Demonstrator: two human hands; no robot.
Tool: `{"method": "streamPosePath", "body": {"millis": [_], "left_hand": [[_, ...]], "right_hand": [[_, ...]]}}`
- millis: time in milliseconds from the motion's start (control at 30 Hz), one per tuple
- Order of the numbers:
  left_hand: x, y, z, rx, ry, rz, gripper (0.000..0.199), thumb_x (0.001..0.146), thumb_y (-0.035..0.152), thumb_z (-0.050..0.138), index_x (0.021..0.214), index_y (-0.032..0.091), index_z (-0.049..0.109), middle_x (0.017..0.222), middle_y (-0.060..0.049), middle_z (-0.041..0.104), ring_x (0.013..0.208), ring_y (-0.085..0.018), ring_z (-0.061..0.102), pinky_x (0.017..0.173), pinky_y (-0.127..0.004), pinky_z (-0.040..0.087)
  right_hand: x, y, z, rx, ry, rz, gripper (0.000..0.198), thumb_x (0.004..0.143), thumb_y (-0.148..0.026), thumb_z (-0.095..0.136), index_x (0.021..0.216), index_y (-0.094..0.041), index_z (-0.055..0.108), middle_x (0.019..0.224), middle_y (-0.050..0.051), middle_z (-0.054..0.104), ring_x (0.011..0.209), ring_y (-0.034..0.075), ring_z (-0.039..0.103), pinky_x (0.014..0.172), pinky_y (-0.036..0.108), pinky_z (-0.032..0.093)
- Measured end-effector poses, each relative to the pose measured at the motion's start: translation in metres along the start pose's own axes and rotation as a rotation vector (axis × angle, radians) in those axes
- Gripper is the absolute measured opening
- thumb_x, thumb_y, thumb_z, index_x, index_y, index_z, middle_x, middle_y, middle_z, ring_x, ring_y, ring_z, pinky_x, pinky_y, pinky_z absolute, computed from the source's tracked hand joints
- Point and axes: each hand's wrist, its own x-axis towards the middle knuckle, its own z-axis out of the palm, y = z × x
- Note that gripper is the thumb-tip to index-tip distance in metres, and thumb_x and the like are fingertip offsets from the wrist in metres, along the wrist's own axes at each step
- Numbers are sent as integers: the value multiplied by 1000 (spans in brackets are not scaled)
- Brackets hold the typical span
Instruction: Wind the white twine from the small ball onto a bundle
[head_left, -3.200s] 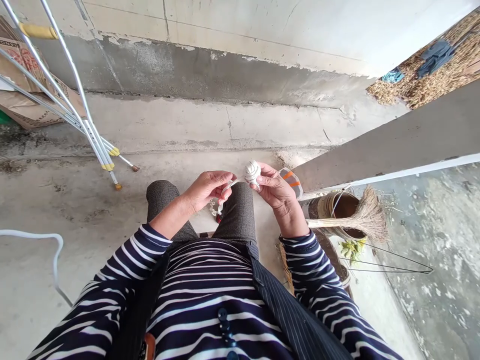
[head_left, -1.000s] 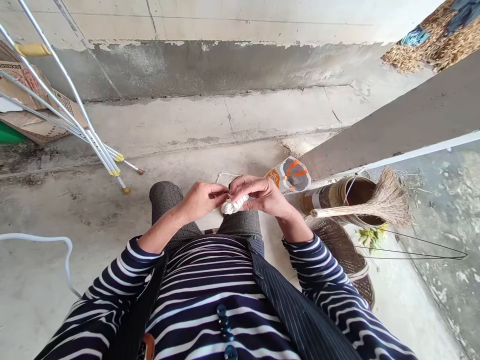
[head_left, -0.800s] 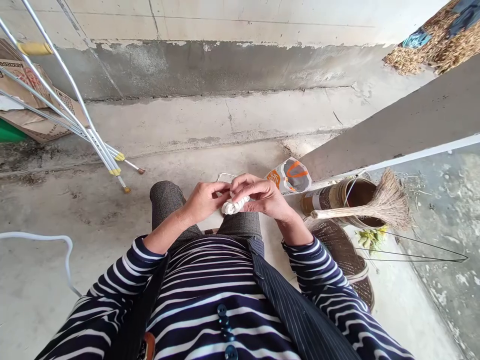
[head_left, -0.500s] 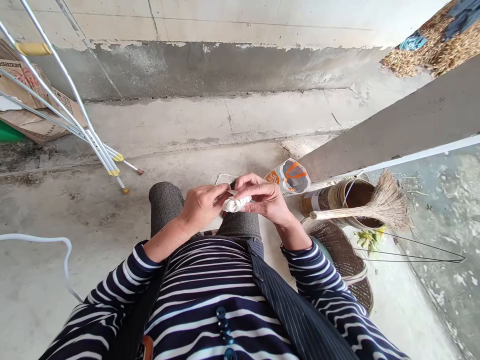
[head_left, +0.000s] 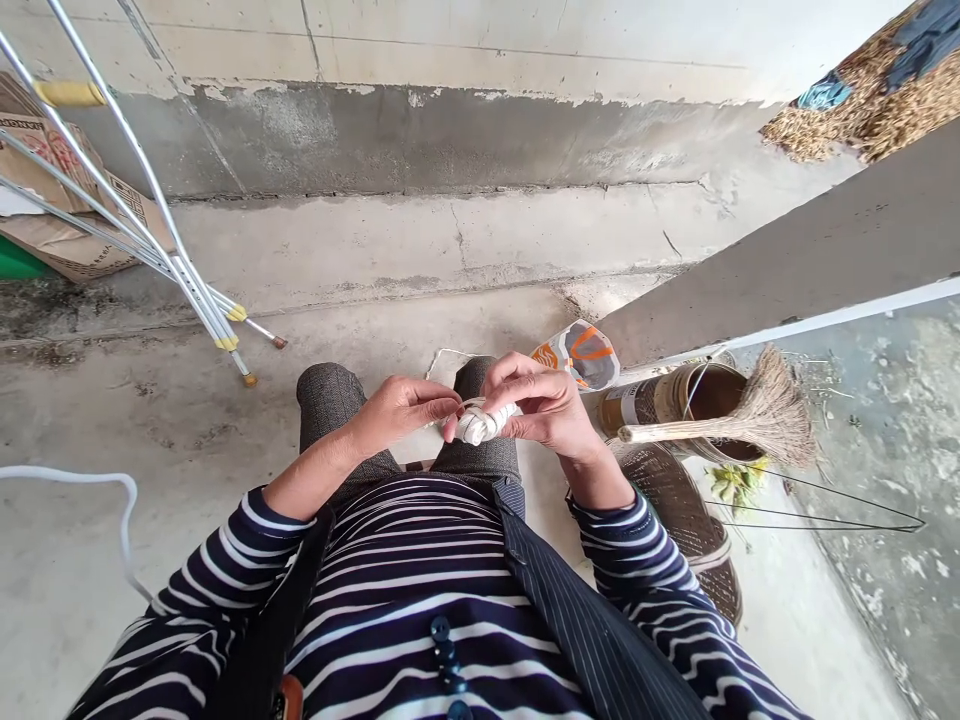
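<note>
A small wound bundle of white cord (head_left: pixel 484 422) is held above my knees. My right hand (head_left: pixel 546 405) grips it from the right, with thumb and fingers closed around its side. At its left end, the thumb and fingers of my left hand (head_left: pixel 409 408) are pinched together on the cord; the exact spot they hold is partly hidden. A thin loose length of the white cord (head_left: pixel 444 354) loops out beyond my left hand, near my knee.
Crutches (head_left: pixel 184 265) lean at the left by cardboard boxes (head_left: pixel 67 225). On the right are a white-orange bag (head_left: pixel 589 355), a bucket (head_left: pixel 649 400) with a straw broom (head_left: pixel 772 410) across it, and a woven brown object (head_left: pixel 660 490). A white hose (head_left: pixel 75 472) lies left.
My left hand has drawn slightly left and down. The cord bundle has shifted a little right and down in my right hand, with its wound end turned more into view.
</note>
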Motion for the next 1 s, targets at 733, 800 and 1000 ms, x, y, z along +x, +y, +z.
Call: {"method": "streamPosePath", "body": {"millis": [733,800,1000], "left_hand": [[2,11,-3,80,-82,-65,22,89,33,67,87,14,79,75,-3,76,71,-15,68,65,-22,50],[2,14,0,190,-46,-59,19,88,29,66,86,15,79,75,-2,76,69,-14,67,62,-21,47],[7,5,3,272,-11,-48,19,88,26,64,84,16,80,77,-2,76,73,-15,67,64,-22,46]], "right_hand": [[-3,-4,6,-86,-194,-30,17,84,-21,80,101,-25,82,94,4,69,87,15,67,80,29,57],[-4,-3,7,-84,-198,-21,17,84,-21,80,101,-25,82,94,5,70,87,15,67,80,29,57],[-8,0,8,-61,-175,-14,13,87,-26,77,99,-24,82,94,6,72,88,15,67,82,30,57]]}}
